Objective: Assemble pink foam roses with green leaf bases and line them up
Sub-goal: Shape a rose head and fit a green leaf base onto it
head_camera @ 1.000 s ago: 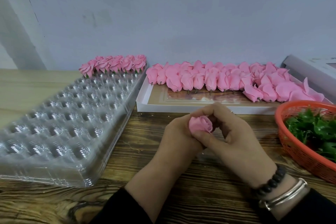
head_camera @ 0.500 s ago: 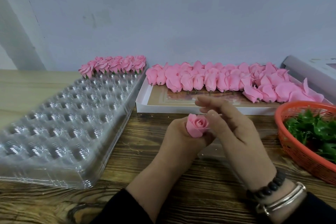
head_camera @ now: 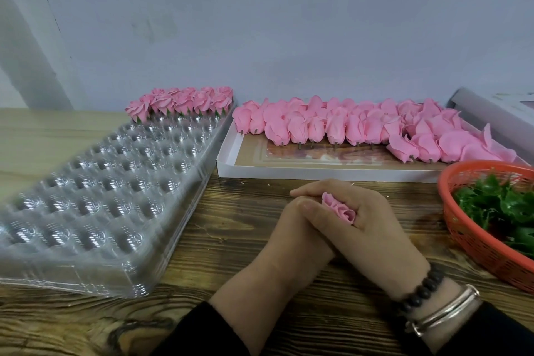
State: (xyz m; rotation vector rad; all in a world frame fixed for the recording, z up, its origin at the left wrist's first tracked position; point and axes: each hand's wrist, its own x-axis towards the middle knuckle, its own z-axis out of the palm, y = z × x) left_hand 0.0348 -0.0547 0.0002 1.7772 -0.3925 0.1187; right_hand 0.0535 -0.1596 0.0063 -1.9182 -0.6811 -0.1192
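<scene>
One pink foam rose [head_camera: 341, 209] sits between my two hands over the wooden table. My right hand [head_camera: 375, 228] curls over it, fingers across its top and thumb at its side. My left hand [head_camera: 283, 240] is pressed against the right from below and grips the rose's lower part, which is hidden. Finished roses with green bases [head_camera: 182, 102] stand in a row at the far end of the clear plastic cell tray [head_camera: 115, 182]. Green leaf bases [head_camera: 497, 205] lie in the orange basket [head_camera: 468, 237].
A shallow white box [head_camera: 318, 173] behind my hands holds several loose pink rose heads [head_camera: 346, 124] along its far side. A grey box [head_camera: 491, 107] stands at the far right against the wall. The tray takes up the table's left side.
My right hand has come down and closed over the rose, which half a second ago stood exposed in my left hand. The rose now tilts to the right between both hands.
</scene>
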